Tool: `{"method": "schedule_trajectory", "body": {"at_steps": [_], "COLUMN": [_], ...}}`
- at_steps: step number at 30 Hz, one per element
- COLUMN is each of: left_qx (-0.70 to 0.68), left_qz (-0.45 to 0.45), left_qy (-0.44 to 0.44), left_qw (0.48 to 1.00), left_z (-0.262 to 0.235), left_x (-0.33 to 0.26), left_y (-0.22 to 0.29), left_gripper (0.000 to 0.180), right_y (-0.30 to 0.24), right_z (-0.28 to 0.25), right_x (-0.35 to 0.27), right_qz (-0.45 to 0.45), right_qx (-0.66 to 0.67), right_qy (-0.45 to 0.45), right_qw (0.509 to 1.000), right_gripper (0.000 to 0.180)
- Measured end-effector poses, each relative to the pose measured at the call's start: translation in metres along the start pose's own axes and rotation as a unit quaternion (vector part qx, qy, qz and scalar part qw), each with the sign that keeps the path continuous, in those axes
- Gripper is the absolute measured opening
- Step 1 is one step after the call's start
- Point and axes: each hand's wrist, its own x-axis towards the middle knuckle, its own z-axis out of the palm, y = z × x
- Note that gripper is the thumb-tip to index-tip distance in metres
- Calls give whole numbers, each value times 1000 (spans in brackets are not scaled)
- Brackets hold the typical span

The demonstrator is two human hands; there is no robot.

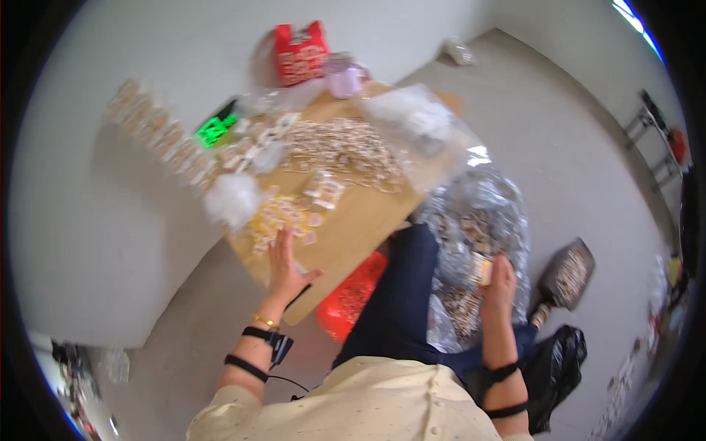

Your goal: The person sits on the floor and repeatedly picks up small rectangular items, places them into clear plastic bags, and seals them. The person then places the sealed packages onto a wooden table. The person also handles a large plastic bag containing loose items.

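Note:
My left hand [285, 266] is stretched out over the near left corner of the wooden table [357, 228], its fingers apart and holding nothing. Just beyond its fingertips lies a spread of small yellow and white cards [283, 217]. Farther back sits a wide heap of small brown and white pieces [342, 151], too blurred to name. At my right side, my right hand [500, 283] is closed on a small white and yellow packet [482, 270]. It hangs over a big clear plastic bag [507, 213] with similar packets inside.
On the table's far part are a lilac jar [343, 77], a red bag [301, 55] and clear plastic bags [412, 114]. Strung packets [162, 132] run along the left. A red bag [340, 312] is under the table; a dustpan [568, 275] and black bag [562, 371] lie right.

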Motion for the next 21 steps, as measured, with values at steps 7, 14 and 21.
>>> {"method": "schedule_trajectory", "body": {"at_steps": [7, 14, 21], "left_qx": [-431, -354, -409], "left_qz": [67, 129, 114], "left_qy": [-156, -184, -216], "left_qw": [886, 908, 879], "left_z": [-2, 13, 23], "left_x": [48, 58, 54], "left_y": [191, 246, 240], "left_gripper": [61, 39, 24], "right_y": [-14, -24, -13], "right_z": [38, 33, 21], "right_x": [-13, -22, -26], "right_qz": [-157, -198, -173], "right_qx": [-188, -260, -223], "right_qy": [-116, -94, -86], "right_qw": [963, 940, 955], "right_gripper": [29, 28, 31]}}
